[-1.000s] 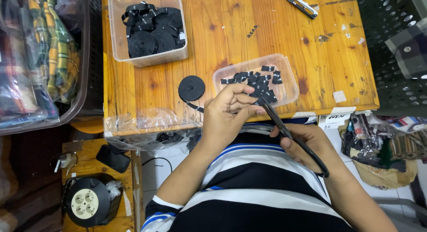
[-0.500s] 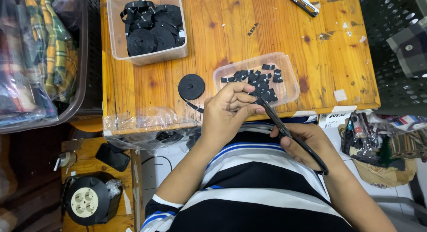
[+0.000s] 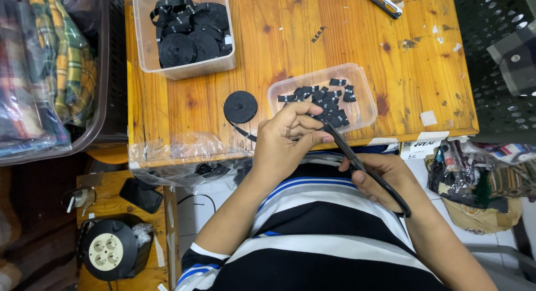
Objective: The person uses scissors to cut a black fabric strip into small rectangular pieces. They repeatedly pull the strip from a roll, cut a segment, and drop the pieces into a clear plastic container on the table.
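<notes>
Black woven ribbon [image 3: 241, 129], thin and floppy by the look of it, trails off a small roll [image 3: 240, 106] on the wooden tabletop [image 3: 290, 51] to the person's left hand [image 3: 287, 140], whose fingers [image 3: 307, 123] pinch the free end. It probably weighs next to nothing and won't hold shape, so gripping close to the cut line seems smartest. The right hand [image 3: 379, 176] is closed around the scissors [image 3: 363, 168] handles, blades meeting the ribbon just beside a clear tray [image 3: 365, 104] of cut black pieces [image 3: 329, 104].
</notes>
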